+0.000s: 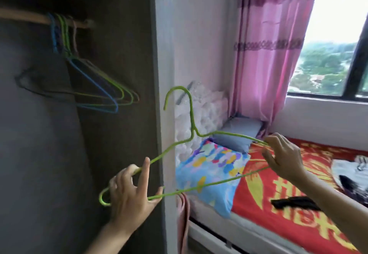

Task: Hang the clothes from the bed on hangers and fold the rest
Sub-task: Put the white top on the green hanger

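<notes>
Bed (pixel 258 214) with red cover is sitting by curtained window (pixel 334 34) beside wardrobe (pixel 119 34), left hand (pixel 127 200) and right hand (pixel 284 154) each gripping green hanger (pixel 191 114) ends.

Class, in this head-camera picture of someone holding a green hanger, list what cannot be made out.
Head view throughout.
Hangers on the rail: blurred, count unclear.
White garment: cut off by right edge.
Black garment: partly behind the right forearm.
Green hanger: right corner hidden by the right hand.
</notes>
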`<state>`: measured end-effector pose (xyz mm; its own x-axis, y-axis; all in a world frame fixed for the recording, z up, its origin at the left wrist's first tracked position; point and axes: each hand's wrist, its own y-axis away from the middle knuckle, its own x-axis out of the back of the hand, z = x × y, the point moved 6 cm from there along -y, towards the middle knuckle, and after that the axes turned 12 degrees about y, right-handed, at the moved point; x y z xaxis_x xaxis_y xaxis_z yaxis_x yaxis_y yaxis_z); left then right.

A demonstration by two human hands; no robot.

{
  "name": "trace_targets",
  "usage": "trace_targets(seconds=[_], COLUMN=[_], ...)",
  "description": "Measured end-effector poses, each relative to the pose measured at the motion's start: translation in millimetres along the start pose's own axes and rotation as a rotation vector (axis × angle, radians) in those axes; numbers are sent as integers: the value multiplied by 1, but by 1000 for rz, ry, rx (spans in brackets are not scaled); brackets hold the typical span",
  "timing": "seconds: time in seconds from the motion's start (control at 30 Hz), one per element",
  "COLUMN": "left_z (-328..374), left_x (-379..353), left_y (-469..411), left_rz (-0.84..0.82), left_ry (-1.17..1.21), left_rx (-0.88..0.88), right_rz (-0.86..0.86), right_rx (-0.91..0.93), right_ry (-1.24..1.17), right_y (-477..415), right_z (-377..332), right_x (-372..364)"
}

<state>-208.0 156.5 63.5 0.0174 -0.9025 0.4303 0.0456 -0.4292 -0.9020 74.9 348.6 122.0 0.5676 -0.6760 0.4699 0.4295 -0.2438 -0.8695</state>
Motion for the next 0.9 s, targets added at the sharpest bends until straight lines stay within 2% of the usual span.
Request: trace_targets(seconds=[0.17,0.3,0.37,0.43,0.47,0.63,0.7,0.73,0.83,0.9], left_z=[103,163,193,236,255,349,393,423,495,550], left_x=[-103,-170,-204,-236,-248,-288,-304,-314,-335,-328], left_y=[-3,5,9,19,24,40,50,57,69,77], left_rz=[-200,-478,-565,-747,-824,-988,-1135,-1226,-1349,-1449], left_ry=[238,404,497,603,652,882,979,1087,1234,1358], left_rx=[-34,-8,-12,-72,-104,-291,-362,-333,-181,-270], right_rz=[-150,-407,-533,-639,-683,-875,-935,-946,-978,-1013], right_rx=[-46,-29,-84,-156,-179,-348,-461,-542,-755,-882], right_ry=[285,568,654,703,728,842,902,939,964,962], right_y=[102,173,207,248,265,341,365,379,407,419], right_z=[104,156,181,199,203,205,198,192,174,156], right_x=[30,37,54,78,91,157,187,208,254,278])
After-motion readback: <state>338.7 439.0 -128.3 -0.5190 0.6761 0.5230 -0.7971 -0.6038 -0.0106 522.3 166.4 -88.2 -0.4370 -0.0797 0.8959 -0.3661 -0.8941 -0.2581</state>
